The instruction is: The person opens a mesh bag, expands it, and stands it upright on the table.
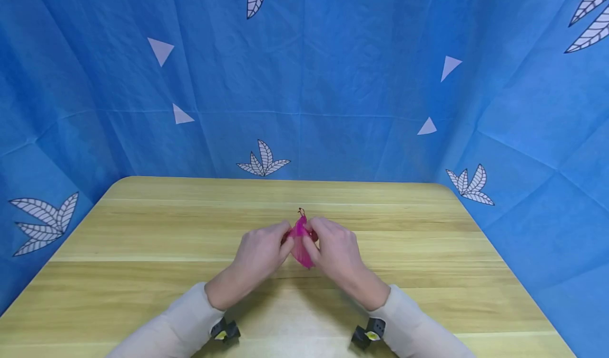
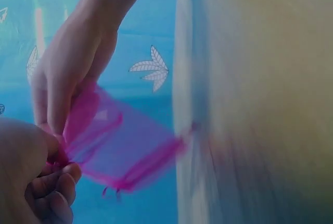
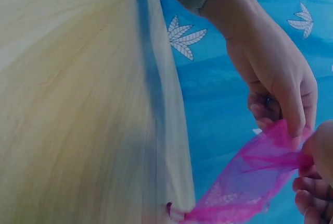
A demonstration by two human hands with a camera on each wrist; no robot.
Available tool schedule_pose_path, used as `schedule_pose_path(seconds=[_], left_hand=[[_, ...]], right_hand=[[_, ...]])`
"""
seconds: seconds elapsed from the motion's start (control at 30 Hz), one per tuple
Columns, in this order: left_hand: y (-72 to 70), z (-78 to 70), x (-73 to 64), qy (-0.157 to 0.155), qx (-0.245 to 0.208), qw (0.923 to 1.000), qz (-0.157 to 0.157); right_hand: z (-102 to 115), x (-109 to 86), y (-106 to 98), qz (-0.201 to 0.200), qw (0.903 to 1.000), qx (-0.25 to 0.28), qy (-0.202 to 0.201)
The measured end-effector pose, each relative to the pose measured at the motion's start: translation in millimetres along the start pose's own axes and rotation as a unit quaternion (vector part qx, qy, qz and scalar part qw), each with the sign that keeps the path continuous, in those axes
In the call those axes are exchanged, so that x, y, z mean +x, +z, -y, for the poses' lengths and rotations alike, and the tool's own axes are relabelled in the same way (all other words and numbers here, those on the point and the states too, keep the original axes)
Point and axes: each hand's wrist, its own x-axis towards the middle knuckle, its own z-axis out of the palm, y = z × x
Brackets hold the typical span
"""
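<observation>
A small sheer magenta drawstring pouch (image 1: 302, 251) hangs between both hands above the middle of the table. My left hand (image 1: 263, 249) pinches one side of it between thumb and fingers. On the other side my right hand (image 1: 337, 248) grips it the same way. A thin dark cord loop sticks up past the fingers in the head view. In the left wrist view the pouch (image 2: 127, 143) looks flat and see-through, slightly blurred, with cord ends at its edges. Seen from the right wrist, the pouch (image 3: 250, 177) slants down from the fingertips. Curled fingers hide the gripped edge.
The light wooden table (image 1: 142, 289) stretches out around the hands. Behind it and at both sides hangs a blue cloth (image 1: 361, 83) with leaf and triangle prints. A small dark device (image 1: 225, 330) sits at the left wrist, another device (image 1: 369, 331) at the right.
</observation>
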Motion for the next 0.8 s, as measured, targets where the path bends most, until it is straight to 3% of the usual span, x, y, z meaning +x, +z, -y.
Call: schedule_pose_path(seconds=[0.13,0.33,0.43,0.57,0.8], left_hand=[[-1.2,2.2,1.7,-0.011,0.004,0.9999,-0.003],[-0.4,3.8,2.5,-0.027,-0.015,0.9990,0.034],[0.0,5.1,3.1,-0.025,-0.009,0.9994,0.023],[0.0,4.7,2.8,0.000,0.001,0.9999,0.017],[1.6,-0.6,-0.1,0.069,0.005,0.9975,0.015]], right_hand=[[-1.4,1.1,-1.1,0.014,0.9997,0.009,0.017],[-3.1,1.5,-1.5,0.012,0.9997,0.010,0.021],[-4.1,1.7,-1.2,0.008,0.9998,0.006,0.019],[-4.6,1.9,-0.7,0.004,1.0000,0.006,0.005],[-5.5,-1.0,2.6,-0.019,0.9979,-0.012,-0.060]])
